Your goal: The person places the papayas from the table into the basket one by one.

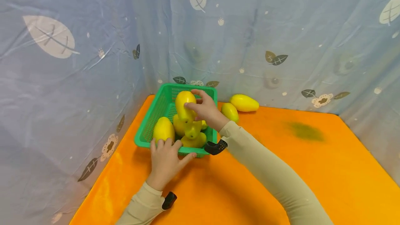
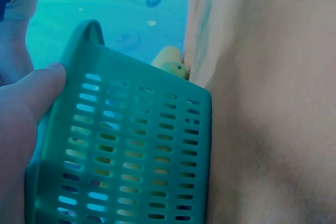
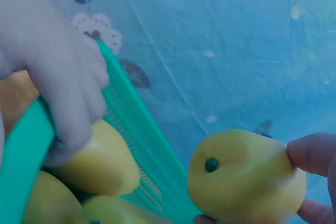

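My right hand point(image 1: 206, 109) grips a yellow mango point(image 1: 183, 103) between thumb and fingers, over the green basket point(image 1: 152, 118). In the right wrist view, the dark stem end of this mango point(image 3: 252, 177) faces the camera. My left hand point(image 1: 165, 162) holds the basket's near rim, fingers hooked over it and thumb on the outside. Close to those fingertips lies another mango point(image 1: 164, 128) inside the basket. Several more mangoes point(image 1: 195, 140) are heaped in its near right part. The left wrist view has the slotted basket wall point(image 2: 147, 72) beside my thumb point(image 2: 39, 90).
To the right of the basket, a greenish-yellow mango point(image 1: 230, 112) and a longer yellow one point(image 1: 244, 102) lie on the orange tabletop point(image 1: 265, 138). A blue-grey curtain point(image 1: 237, 44) with leaf prints hangs behind and at both sides. A dark stain point(image 1: 304, 131) marks the cloth.
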A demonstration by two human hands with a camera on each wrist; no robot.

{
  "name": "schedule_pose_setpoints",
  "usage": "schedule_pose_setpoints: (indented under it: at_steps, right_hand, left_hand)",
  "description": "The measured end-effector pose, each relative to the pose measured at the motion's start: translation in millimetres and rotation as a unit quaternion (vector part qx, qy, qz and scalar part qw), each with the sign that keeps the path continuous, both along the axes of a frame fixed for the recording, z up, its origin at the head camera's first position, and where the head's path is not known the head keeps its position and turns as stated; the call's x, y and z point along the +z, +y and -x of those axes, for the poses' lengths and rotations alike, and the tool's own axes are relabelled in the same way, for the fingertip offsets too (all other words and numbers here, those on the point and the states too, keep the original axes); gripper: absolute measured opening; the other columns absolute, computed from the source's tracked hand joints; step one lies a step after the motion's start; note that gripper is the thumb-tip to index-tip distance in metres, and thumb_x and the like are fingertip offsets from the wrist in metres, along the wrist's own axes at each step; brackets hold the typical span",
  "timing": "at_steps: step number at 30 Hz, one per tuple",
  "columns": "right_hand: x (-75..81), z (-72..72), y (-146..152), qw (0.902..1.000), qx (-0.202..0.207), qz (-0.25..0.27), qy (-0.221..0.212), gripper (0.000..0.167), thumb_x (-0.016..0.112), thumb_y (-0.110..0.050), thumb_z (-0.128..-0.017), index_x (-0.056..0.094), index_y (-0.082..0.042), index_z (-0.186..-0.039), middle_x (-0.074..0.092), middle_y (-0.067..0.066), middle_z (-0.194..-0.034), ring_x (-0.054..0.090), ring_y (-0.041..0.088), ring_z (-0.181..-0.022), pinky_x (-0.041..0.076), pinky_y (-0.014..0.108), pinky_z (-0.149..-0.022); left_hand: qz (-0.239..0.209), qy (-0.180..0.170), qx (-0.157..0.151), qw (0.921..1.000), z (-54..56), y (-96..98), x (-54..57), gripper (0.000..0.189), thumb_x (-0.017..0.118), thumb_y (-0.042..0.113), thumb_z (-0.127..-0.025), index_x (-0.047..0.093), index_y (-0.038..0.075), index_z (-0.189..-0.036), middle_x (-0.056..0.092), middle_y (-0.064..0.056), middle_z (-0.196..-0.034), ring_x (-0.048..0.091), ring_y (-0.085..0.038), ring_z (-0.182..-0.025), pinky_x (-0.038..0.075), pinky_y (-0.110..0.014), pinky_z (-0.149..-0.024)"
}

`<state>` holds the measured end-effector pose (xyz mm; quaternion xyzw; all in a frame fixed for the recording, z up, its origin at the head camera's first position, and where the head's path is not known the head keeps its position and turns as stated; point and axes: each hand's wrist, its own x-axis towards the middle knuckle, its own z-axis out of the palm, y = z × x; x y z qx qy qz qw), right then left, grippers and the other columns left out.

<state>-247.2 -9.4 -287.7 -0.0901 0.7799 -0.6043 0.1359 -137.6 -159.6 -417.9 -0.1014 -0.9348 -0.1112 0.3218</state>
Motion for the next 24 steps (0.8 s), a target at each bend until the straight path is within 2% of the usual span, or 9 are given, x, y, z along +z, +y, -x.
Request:
schedule_pose_setpoints:
  at_steps: [3, 6, 14, 24]
  right_hand:
    - [-5.9, -0.4, -7, 0.9998, 0.006, -0.019, -0.006, 0.064, 0.068, -0.026, -0.099, 0.038, -0.027, -0.155, 0.051, 0.013, -0.148, 0.063, 0.030, -0.116, 0.061, 0.041, -0.082]
    - [-8.8, 1.0, -10, 0.9996, 0.000, -0.025, -0.009, 0.064, 0.068, -0.027, -0.098, 0.038, -0.027, -0.155, 0.049, 0.013, -0.150, 0.063, 0.030, -0.119, 0.061, 0.035, -0.077]
    - [-12.9, 4.1, -3, 0.9995, -0.011, -0.010, -0.026, 0.065, 0.067, -0.025, -0.100, 0.035, -0.025, -0.157, 0.038, 0.015, -0.158, 0.059, 0.035, -0.129, 0.062, 0.042, -0.088]
    - [-20.8, 3.7, 11, 0.9996, -0.020, -0.006, -0.019, 0.060, 0.065, -0.022, -0.101, 0.038, -0.020, -0.155, 0.040, 0.015, -0.157, 0.058, 0.034, -0.130, 0.062, 0.041, -0.088]
  left_hand:
    - [0.002, 0.010, 0.003, 0.9999, 0.3, -0.2, -1.5, 0.060, 0.078, 0.070, -0.071, 0.072, 0.012, -0.089, 0.062, -0.011, -0.077, 0.055, -0.037, -0.078, 0.040, -0.073, -0.102]
    - [-0.001, 0.014, 0.002, 0.9999, 0.7, -0.8, -2.2, 0.060, 0.078, 0.070, -0.071, 0.072, 0.012, -0.088, 0.062, -0.011, -0.076, 0.055, -0.037, -0.077, 0.040, -0.073, -0.102]
    - [-0.011, -0.004, -0.003, 0.9999, 1.1, 0.2, -0.4, 0.061, 0.077, 0.069, -0.073, 0.072, 0.011, -0.092, 0.062, -0.011, -0.079, 0.055, -0.037, -0.080, 0.037, -0.072, -0.104]
    - [-0.010, 0.011, -0.006, 0.9999, 0.0, -0.4, -1.5, 0.061, 0.080, 0.068, -0.071, 0.072, 0.011, -0.089, 0.060, -0.010, -0.076, 0.054, -0.037, -0.077, 0.038, -0.072, -0.103]
